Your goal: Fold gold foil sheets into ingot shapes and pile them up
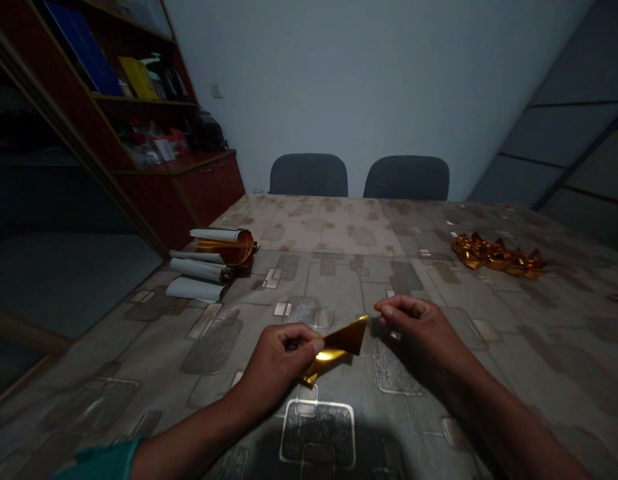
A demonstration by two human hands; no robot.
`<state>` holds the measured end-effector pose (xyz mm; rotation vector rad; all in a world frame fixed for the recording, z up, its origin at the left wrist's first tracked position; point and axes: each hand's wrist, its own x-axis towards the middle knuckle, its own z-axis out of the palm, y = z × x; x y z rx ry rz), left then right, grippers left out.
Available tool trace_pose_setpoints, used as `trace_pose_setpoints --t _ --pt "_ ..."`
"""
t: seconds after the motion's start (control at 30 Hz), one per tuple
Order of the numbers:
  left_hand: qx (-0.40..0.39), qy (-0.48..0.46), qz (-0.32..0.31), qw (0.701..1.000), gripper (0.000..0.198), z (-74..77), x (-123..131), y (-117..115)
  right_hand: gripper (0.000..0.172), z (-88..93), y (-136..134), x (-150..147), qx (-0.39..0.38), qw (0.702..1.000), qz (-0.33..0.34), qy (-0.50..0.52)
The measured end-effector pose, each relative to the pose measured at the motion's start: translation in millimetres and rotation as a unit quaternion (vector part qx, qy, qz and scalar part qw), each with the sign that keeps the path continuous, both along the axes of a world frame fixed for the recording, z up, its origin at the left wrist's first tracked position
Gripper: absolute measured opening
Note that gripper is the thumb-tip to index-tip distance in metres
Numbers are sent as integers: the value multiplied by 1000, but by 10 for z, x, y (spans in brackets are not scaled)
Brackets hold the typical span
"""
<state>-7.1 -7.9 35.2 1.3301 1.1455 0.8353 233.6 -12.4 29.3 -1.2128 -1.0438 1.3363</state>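
My left hand (283, 357) pinches a piece of folded gold foil paper (341, 340) between thumb and fingers, just above the patterned tablecloth. The foil has a pointed corner that sticks up toward the right. A little to the right of that corner, my right hand (411, 323) is apart from the foil, its thumb and fingertips drawn together. Whether anything is between those fingertips I cannot make out. Toward the far left of the table lie curled sheets of gold foil paper (223, 247) with pale backs. On the right sits a cluster of folded gold foil pieces (496, 255).
Two grey chairs (309, 175) stand behind the table's far edge, against a pale wall. At the left is a reddish wooden shelf unit (203, 187) holding books, bags and a dark appliance. The table is covered by a patterned tablecloth (319, 433).
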Motion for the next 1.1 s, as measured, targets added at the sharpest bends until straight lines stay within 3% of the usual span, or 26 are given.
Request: trace_pose_setpoints --t 0.07,0.13,0.23,0.4,0.6,0.83,0.93,1.1 --pt "-1 -25 26 999 23 -21 -7 1 39 -24 -30 -63 -4 998 21 56" --pt "-1 -41 29 999 24 -48 0 -13 48 -49 -84 -180 -2 991 108 82" --pt "-4 -44 1 999 24 -90 20 -46 39 -77 -162 -358 13 983 179 32" --pt "-11 -29 -9 999 25 -85 29 -62 29 -59 -189 -411 18 988 152 -26" --pt "11 -28 -4 1000 24 -2 20 -50 28 -36 -175 -284 -10 992 127 -2" --pt "58 -25 48 997 19 2 2 -19 33 28 -155 -225 -14 994 108 13" --pt "48 -37 24 998 22 -28 29 -47 38 20 -188 -364 1 984 176 14" --pt "7 -81 -52 995 23 -82 59 -105 22 -55 -226 -515 24 985 171 -7"
